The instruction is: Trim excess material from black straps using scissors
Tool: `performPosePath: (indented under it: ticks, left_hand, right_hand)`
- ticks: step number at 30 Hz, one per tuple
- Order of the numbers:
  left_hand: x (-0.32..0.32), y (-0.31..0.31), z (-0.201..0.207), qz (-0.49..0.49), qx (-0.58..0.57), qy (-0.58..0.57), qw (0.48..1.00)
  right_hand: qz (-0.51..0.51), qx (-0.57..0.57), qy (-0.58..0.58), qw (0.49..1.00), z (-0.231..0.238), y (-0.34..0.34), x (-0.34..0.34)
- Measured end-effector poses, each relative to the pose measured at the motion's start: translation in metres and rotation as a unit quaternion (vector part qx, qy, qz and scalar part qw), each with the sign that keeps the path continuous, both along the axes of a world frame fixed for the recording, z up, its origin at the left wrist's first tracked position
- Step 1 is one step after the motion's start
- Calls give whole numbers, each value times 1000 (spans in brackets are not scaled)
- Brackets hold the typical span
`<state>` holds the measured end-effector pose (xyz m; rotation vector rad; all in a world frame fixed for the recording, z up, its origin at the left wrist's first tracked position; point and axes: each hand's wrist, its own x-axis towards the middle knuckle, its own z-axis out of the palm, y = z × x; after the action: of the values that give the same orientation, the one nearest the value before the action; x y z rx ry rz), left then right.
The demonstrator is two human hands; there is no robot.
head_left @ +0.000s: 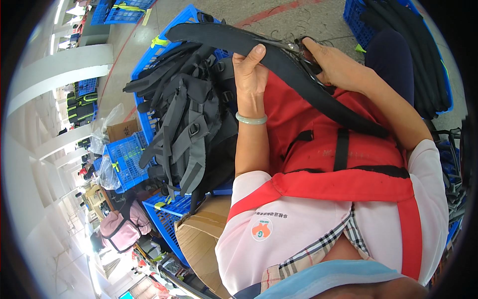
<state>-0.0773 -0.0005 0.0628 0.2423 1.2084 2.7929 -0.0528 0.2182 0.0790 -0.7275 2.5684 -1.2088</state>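
Over the red cloth apron (318,124), a long, curved, black padded strap (286,70) is being pinched by the left hand (250,72), slanting from the apron's far left to its near right; dark-handled metal scissors (289,46) are being gripped by the right hand (341,65) at the strap's far edge.

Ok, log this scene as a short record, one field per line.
left hand: pinching a black strap
right hand: holding scissors, blades beside the strap's edge
worn: red apron, partly beneath the strap
left side: blue basket heaped with dark grey straps
upper right: blue crate, long black pieces inside
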Motion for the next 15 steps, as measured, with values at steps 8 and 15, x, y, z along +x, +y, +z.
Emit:
performPosePath:
  ticks: [8, 15]
  left_hand:
    - [3, 8, -6, -11, 3, -12, 1000]
    - [-4, -1, 3, -7, 9, 2, 1000]
  right_hand:
    - [-31, -44, 13, 998, -8, -9, -4]
    - [-73, -108, 14, 991, 6, -8, -8]
